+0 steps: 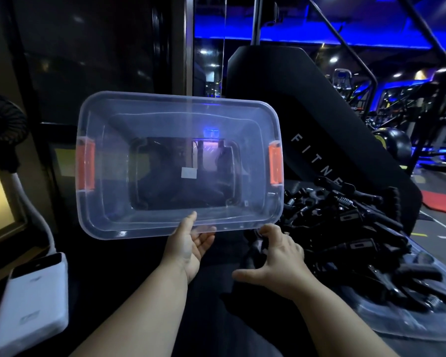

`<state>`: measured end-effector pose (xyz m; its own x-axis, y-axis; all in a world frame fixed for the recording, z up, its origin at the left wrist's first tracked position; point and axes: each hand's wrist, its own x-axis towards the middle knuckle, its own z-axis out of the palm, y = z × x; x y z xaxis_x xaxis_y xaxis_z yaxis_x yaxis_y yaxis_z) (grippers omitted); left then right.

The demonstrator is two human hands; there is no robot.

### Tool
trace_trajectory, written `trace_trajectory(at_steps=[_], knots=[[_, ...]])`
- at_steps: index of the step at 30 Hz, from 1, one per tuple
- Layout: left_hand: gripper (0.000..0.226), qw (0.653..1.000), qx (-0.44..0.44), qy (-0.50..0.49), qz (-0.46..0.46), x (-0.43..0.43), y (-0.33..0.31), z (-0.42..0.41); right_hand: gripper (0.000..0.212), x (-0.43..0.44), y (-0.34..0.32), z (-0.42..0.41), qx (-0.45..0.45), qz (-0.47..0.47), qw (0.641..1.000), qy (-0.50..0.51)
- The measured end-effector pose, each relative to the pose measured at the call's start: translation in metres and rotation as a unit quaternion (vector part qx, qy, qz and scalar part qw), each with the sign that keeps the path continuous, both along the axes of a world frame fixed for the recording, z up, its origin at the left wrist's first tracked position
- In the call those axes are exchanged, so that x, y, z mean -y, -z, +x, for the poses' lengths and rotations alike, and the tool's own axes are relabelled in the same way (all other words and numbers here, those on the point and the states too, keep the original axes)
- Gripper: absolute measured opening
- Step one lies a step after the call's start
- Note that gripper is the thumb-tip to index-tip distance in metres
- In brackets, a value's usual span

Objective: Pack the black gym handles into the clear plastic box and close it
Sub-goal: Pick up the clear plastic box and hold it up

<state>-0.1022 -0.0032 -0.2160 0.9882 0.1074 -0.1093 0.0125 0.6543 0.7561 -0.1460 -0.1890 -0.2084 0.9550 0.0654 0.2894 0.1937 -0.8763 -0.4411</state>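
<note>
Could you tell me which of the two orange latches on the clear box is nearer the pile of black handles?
The right-hand latch; the handles lie just below and right of it, while the other latch is at the far end.

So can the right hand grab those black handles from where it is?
Probably yes. The right hand is open and right beside the pile of black handles, with nothing between them. The left hand holds the clear box, which is off to the side.
</note>
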Motion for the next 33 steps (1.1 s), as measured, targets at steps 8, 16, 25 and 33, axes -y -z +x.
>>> trace_trajectory(at_steps=[8,16,25,33], knots=[[0.018,1.000,-0.004,-0.003,0.001,0.001,-0.001,-0.002,0.090,0.003,0.004,-0.007,-0.060,0.022,0.996,-0.064],[0.023,1.000,-0.007,-0.002,0.007,0.000,-0.001,-0.002,0.080,-0.001,0.003,-0.010,-0.013,-0.100,0.993,0.068],[0.018,1.000,-0.012,-0.005,0.008,0.001,-0.001,-0.003,0.085,0.000,0.002,-0.011,-0.063,-0.131,0.988,0.060],[0.029,1.000,-0.016,0.001,0.016,0.000,-0.001,-0.003,0.088,-0.008,-0.003,-0.018,-0.057,-0.019,0.998,-0.013]])
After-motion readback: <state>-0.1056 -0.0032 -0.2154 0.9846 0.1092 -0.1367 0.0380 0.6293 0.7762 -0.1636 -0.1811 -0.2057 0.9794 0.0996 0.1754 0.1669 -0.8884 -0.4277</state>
